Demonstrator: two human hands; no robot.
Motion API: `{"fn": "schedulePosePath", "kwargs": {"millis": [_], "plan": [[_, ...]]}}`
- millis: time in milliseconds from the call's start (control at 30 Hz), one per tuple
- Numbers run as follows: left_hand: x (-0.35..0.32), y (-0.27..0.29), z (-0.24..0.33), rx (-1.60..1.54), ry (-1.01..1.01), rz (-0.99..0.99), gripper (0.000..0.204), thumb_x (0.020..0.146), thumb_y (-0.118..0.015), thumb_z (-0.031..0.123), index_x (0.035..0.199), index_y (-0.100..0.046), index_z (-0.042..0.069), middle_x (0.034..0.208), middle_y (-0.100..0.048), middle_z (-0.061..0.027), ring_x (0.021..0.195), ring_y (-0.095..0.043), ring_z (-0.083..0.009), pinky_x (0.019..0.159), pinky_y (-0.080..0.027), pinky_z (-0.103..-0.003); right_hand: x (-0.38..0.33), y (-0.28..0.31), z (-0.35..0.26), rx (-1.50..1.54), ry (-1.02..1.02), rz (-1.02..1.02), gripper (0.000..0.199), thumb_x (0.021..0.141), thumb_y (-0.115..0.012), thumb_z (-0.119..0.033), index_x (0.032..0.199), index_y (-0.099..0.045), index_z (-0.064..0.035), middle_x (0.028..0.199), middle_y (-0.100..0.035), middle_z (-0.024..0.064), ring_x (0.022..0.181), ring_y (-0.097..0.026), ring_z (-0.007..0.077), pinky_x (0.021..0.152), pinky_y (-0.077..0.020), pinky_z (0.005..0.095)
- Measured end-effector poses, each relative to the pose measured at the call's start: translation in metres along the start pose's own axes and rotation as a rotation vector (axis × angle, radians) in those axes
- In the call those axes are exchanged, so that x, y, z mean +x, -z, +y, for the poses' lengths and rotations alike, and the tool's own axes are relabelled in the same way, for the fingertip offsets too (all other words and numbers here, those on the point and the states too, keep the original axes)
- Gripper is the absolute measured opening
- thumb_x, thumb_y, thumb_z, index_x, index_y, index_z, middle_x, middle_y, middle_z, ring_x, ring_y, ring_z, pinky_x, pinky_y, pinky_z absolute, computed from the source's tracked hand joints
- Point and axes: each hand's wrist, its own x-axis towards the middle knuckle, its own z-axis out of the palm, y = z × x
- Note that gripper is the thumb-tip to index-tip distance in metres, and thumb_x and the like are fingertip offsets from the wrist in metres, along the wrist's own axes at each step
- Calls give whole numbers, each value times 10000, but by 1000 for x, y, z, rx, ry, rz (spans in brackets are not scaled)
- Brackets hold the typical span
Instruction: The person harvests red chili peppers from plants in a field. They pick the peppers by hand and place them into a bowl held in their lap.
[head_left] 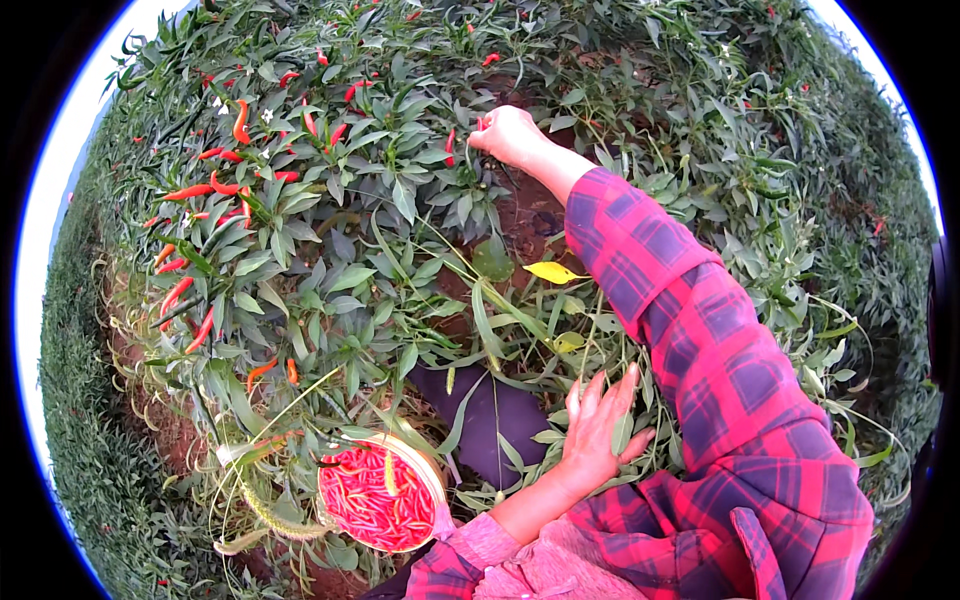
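My right hand (508, 137) reaches far out into the pepper plants, its fingers closed with a bit of a red chili pepper (483, 123) showing at their tips. Just left of that hand, another red chili pepper (450, 148) hangs among the leaves. Close to my body, my left hand (597, 432) is open, fingers spread, with green leaves and stems around it. A round pale-rimmed bucket (440, 487) holds many picked red chili peppers (375, 500), with a yellowish grass head lying on top. It sits to the left of my left forearm.
Ripe red peppers (208, 190) hang in a cluster on the plants at the left. A yellow leaf (555, 272) lies below my right forearm. Long grass blades (488, 330) and a grass seed head (268, 512) cross the near plants. Dense pepper plants surround me.
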Motion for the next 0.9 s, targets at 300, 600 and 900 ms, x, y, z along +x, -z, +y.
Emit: {"fn": "schedulePosePath", "kwargs": {"millis": [300,600,900], "plan": [[4,1,3,19,-43,8,941,734,-767,256,1500,-245,93,1192,-554,-132,1197,-429,-409,1036,-239,-603,-25,-1,19,899,-138,-328,111,836,-640,-143,809,-597,-45,725,-590,50,431,-332,34,388,-246,206],[5,6,7,16,-37,5,962,715,-782,258,1498,-246,97,1208,-549,-116,1215,-419,-392,1054,-231,-592,-37,-10,34,1186,-110,-620,109,846,-624,-122,898,-603,-29,759,-558,49,434,-303,11,387,-245,171],[2,8,5,7,-50,-9,969,696,-799,240,1489,-266,82,1199,-560,-129,1196,-441,-410,1042,-246,-598,-49,22,0,1378,31,-568,210,854,-534,-39,1025,-584,70,800,-605,125,430,-298,20,381,-274,184]]}}
